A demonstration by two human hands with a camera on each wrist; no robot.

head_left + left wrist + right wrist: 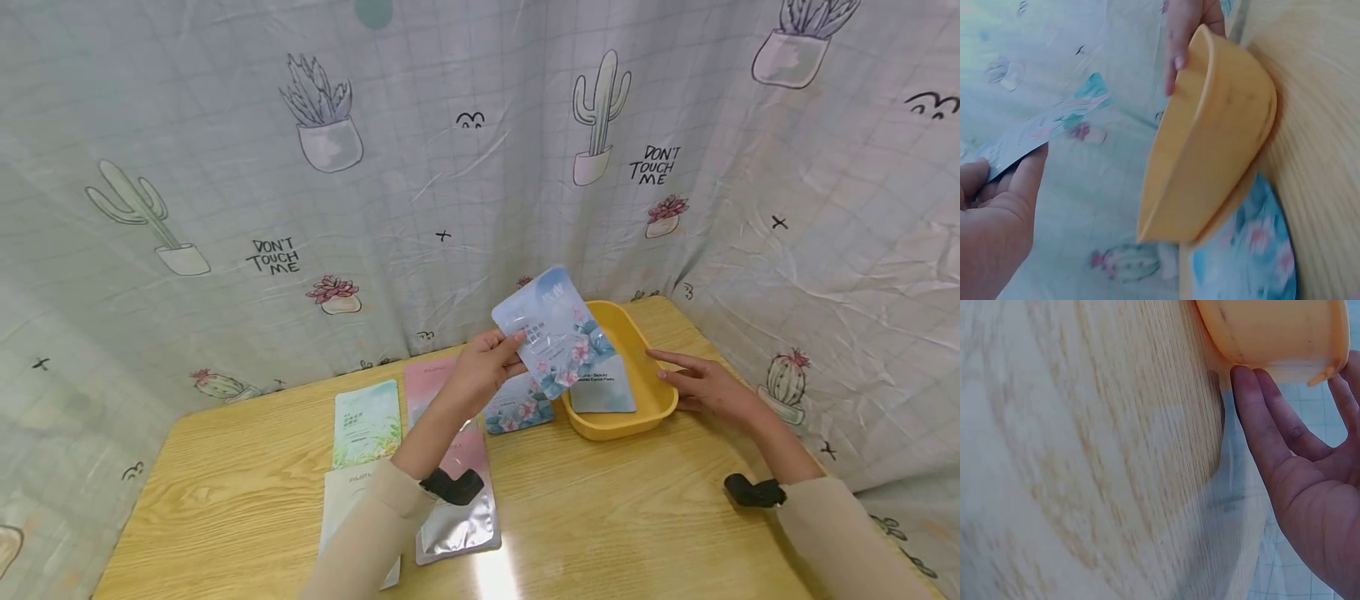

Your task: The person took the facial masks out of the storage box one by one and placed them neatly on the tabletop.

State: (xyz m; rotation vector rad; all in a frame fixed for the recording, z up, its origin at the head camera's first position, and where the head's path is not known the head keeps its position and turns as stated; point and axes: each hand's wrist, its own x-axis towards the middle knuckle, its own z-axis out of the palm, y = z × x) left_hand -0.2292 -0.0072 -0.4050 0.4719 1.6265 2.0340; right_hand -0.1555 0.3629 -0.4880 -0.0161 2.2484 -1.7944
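My left hand [486, 371] pinches one corner of a blue facial mask packet [555, 333] printed with pink flowers. The packet is held tilted above the left side of a yellow storage box [622, 430], partly covering it in the head view. Inside the box lies a pale blue packet [613, 393] with dark print. At the box's right side is my right hand [705, 390], thumb and index finger over the rim, the other fingers against the outer wall [1279, 337]. Another blue floral packet [517, 408] lies on the table just left of the box.
On the wooden table [247, 467], a green packet [367, 421], a pale packet [341, 504] and pink packets [480, 475] lie left of the box, some partly hidden by my left arm. A cactus-print curtain [405, 200] hangs behind the table and along its right side.
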